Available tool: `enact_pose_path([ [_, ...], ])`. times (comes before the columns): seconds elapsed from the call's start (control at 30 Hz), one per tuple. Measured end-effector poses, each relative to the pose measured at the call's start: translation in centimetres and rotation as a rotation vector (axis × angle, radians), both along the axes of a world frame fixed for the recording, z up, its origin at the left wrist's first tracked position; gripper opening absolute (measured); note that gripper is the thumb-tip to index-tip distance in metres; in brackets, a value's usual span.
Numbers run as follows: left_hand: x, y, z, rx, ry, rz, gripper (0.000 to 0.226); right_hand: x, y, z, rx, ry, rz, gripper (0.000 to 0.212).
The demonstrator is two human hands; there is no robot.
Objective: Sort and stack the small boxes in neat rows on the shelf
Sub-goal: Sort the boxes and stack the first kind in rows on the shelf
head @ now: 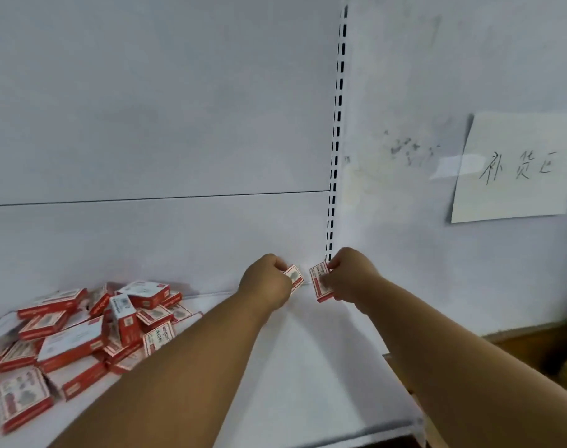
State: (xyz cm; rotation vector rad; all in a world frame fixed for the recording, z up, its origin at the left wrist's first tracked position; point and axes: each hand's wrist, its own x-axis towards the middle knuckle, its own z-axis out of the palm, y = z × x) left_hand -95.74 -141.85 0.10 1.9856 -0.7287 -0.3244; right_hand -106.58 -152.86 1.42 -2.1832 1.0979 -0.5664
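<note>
Here, head view: left hand (266,282) pinches a small red-white box (294,277) and right hand (350,275) pinches another box (320,282), both held upright near the shelf's (308,367) back right corner, well apart from the loose box pile (81,334) at left.

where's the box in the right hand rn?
Head view: the right hand holds the small red-and-white box at the shelf's back right corner, below the slotted upright, apart from the left hand's box.
</note>
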Motion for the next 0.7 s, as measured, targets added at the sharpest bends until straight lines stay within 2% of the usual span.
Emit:
enact_pose_path([
  [0.07, -0.4, -0.8, -0.4, 0.069, -0.061, 0.043, 0.008, 0.7, -1.2, -0.5, -0.073, 0.131, 0.056, 0.011],
  [0.2, -0.7, -2.0, -0.6, 0.310, -0.288, 0.106, 0.025, 1.1, -2.7, -1.3, -0.196, 0.289, 0.079, 0.021],
  [0.33, -1.0, -2.5, -0.7, 0.477, -0.402, 0.098, 0.009, 1.0, -3.3, -1.8, -0.246, 0.328, 0.108, 0.025],
  [0.4, -1.2, -2.6, -0.7, 0.515, -0.449, 0.120, 0.018, 1.1, -3.3, -1.5, -0.249, 0.354, 0.136, 0.025],
  [0.6, -1.9, -1.5, -0.7, 0.472, -0.585, 0.151, 0.017, 1.0, -1.7, -0.9, -0.299, 0.340, 0.189, 0.029],
  [0.7, -2.2, -0.3, 0.1, 0.473, -0.640, 0.104, 0.016, 0.7, -0.3, 0.1, -0.313, 0.259, 0.186, 0.019],
])
